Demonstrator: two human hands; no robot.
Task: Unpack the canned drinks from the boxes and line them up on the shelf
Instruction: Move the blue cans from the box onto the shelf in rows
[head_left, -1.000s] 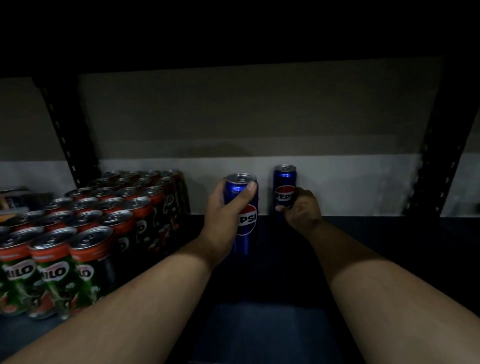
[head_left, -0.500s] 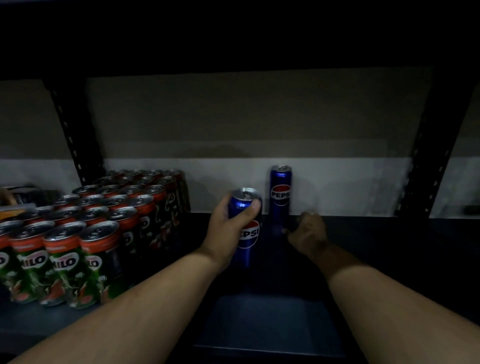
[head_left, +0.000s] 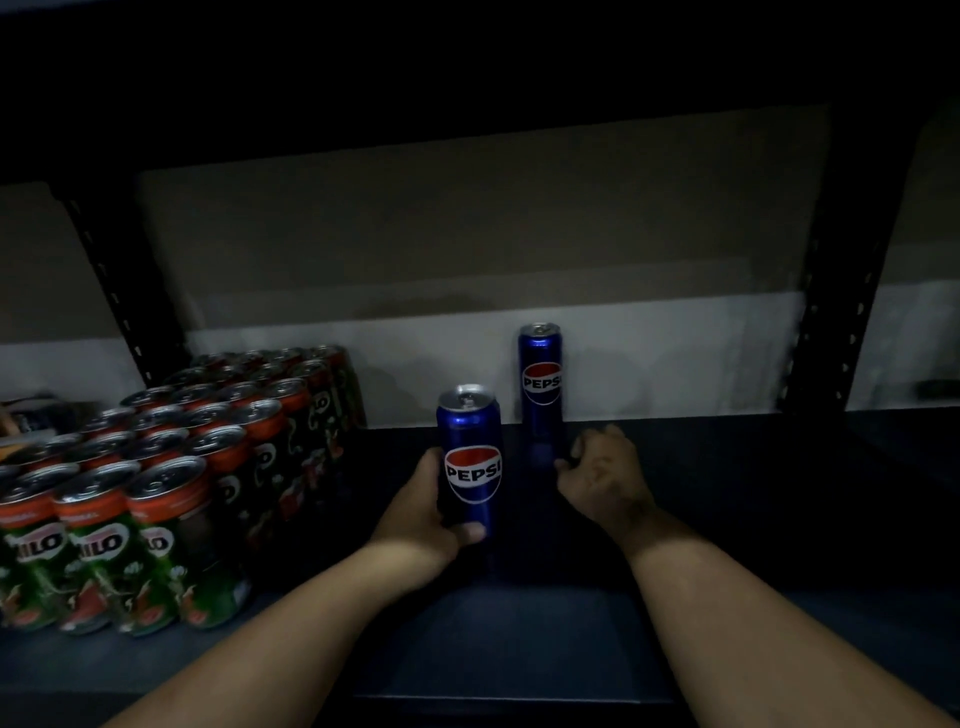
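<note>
Fingers (head_left: 470, 531): left ones wrapped round the lower body of a blue Pepsi can, thumb on the near side; right ones loosely curled, holding nothing.
Left hand (head_left: 415, 512): grips the held Pepsi can (head_left: 470, 457) upright, low over the dark shelf (head_left: 779, 493), in front and to the left of the rear one.
Right hand (head_left: 605, 475): empty, just beside the foot of the standing Pepsi can (head_left: 541, 387).
Done: one Pepsi set at the back wall; Milo cans (head_left: 171, 467) packed in rows at left.
Left: held can not yet released; likely more to fetch, though no boxes in view.
Change: right hand off the rear can and drawn back; left grip slid from the top toward the base, can lowered nearer.
</note>
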